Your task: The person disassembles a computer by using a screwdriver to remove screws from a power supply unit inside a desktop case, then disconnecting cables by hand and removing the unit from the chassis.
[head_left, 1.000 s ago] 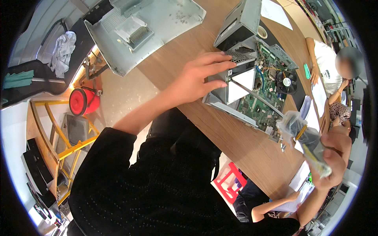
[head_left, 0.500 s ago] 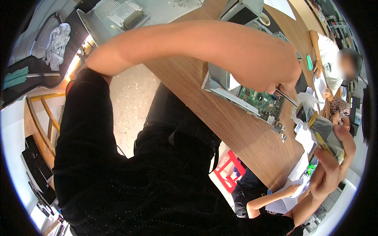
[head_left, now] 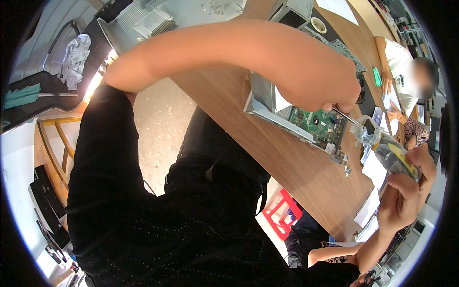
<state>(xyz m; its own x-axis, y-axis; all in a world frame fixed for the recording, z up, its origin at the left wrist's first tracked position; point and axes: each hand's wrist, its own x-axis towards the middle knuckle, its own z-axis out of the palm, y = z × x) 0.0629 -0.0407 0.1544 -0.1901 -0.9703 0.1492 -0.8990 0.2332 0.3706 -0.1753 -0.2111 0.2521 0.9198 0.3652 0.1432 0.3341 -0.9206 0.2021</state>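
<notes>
My left arm reaches across the table from the left, and my left hand point(head_left: 334, 88) is closed on a thin metal tool point(head_left: 342, 114); its exact kind I cannot make out. The tool's tip meets the crumpled end of a clear plastic bag point(head_left: 392, 154). Inside the bag show dark and yellow parts. On the right, my right hand point(head_left: 404, 198) pinches the bag's lower end between thumb and fingers. Below my left hand lies a green circuit board point(head_left: 315, 125) in an open metal computer case point(head_left: 282, 125).
Small metal connectors point(head_left: 347, 171) lie on the wooden table point(head_left: 306, 177) by the board. A tape roll point(head_left: 318, 25) and a metal drive box point(head_left: 292, 13) stand at the back. A person point(head_left: 399, 62) sits at the far right, and a red stool point(head_left: 283, 215) stands below the table edge.
The bag and my right hand have shifted slightly. My left hand is a little lower, with the tool still in it. The view has tilted slightly.
</notes>
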